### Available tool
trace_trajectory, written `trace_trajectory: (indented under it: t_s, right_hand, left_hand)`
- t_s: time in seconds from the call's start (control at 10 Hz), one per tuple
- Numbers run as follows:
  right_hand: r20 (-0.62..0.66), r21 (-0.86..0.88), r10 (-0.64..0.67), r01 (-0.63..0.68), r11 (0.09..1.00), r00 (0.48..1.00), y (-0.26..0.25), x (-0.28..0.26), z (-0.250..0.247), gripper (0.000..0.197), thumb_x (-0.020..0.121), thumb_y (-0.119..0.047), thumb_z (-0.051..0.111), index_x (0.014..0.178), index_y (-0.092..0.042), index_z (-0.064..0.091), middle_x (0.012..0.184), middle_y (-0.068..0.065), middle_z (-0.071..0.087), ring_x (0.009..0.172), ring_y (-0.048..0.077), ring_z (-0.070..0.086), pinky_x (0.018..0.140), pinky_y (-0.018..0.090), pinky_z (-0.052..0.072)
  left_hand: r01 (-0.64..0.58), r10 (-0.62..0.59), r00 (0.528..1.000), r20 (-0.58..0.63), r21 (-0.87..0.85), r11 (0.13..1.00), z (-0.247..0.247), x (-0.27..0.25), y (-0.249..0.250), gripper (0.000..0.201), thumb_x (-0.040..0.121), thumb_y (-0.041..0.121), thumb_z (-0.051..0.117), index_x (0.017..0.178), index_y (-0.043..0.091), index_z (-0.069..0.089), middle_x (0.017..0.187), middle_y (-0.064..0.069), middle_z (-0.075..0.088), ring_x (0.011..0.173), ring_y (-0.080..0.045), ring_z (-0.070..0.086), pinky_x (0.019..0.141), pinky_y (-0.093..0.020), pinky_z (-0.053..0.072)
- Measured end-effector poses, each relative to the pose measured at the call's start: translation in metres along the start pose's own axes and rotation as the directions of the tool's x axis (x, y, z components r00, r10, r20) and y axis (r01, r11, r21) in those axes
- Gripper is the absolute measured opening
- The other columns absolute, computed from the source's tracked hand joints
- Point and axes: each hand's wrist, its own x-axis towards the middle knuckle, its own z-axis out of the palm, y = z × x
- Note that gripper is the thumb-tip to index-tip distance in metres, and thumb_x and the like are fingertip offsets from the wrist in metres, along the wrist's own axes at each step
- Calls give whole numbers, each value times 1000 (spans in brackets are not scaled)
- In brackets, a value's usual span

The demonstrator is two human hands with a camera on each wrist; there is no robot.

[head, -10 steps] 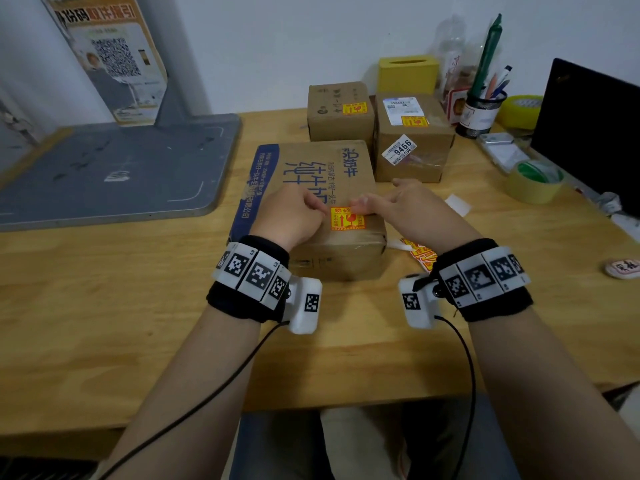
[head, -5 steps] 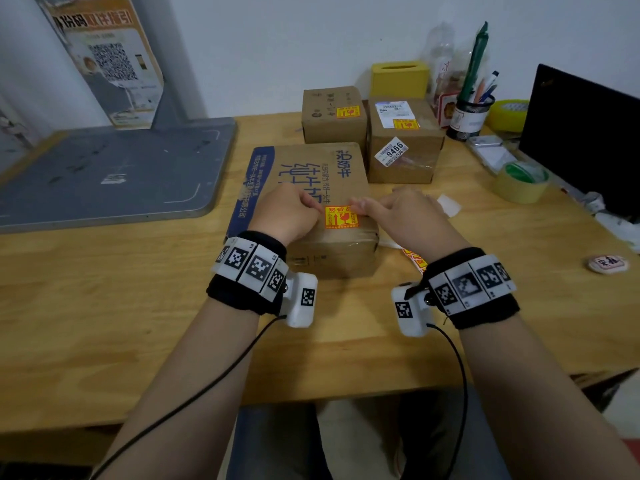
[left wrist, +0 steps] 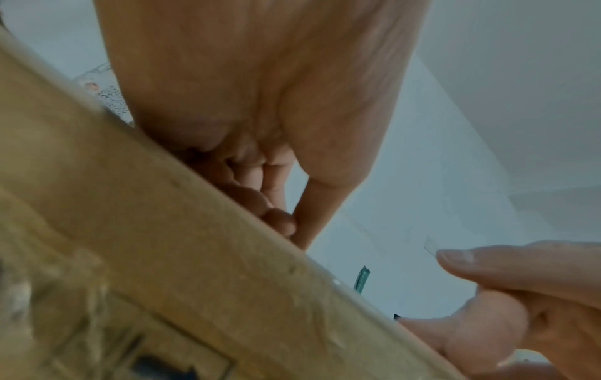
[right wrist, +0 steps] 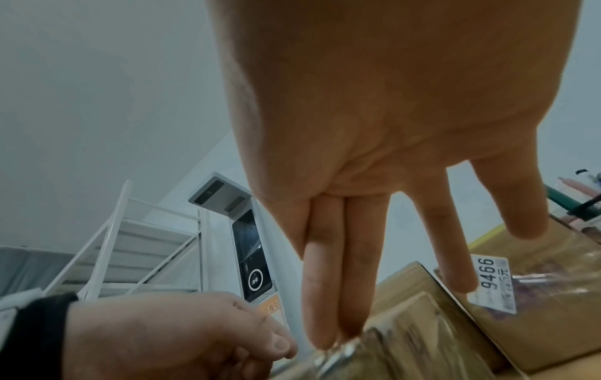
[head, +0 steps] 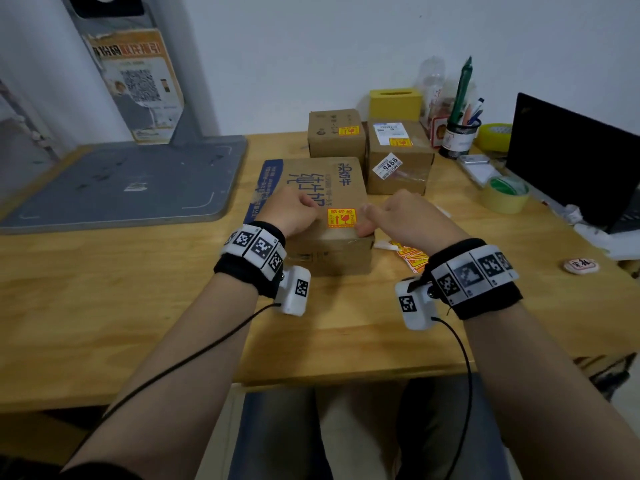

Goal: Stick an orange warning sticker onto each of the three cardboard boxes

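The large cardboard box (head: 322, 188) with a blue printed side lies in front of me, an orange warning sticker (head: 341, 218) flat on its near top. My left hand (head: 298, 213) rests on the box just left of the sticker, fingers (left wrist: 260, 180) curled into the palm, holding nothing. My right hand (head: 381, 216) is off the sticker at the box's right edge, with straight fingers (right wrist: 325, 321) touching the top edge. Two smaller boxes (head: 336, 136) (head: 398, 161) stand behind, each with an orange sticker (head: 348, 130) (head: 400, 142). A sheet of orange stickers (head: 410, 258) lies under my right wrist.
A grey scale platform (head: 121, 181) fills the desk's left side. Tape rolls (head: 504, 197), a pen cup (head: 460, 140), a yellow tissue box (head: 394, 102) and a black laptop screen (head: 571, 157) crowd the back right. A round badge (head: 580, 266) lies at the right.
Both hands were pressing at the sticker's sides; now they have drawn apart, the right hand sliding right to the box's edge. The sticker stays flat on the box.
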Motion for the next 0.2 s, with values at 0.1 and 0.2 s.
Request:
trace_trajectory:
  t_s: [0.1,0.2]
  right_hand:
    - [6,-19,-50,50,999,999,-6,0,-9,50,104,-41,47,75,-23,83,44,-16,61,50,-3,56,56,17,35]
    - [-61,33,-78,80,996,995,-23,2,-23,43,102,-38,52,75,-23,82,73,-14,77,71,0,64,67,22,45]
  left_hand:
    - [-25,23,1000,-16,-107,994,-8,-5,0,14,92,21,61,89,24,74,104,3,71,103,-19,62,88,-34,50]
    - [-92,59,991,-124,-281,955,-18,-6,7,16,92,19,62,79,27,68,87,5,71,86,-14,65,79,-32,55]
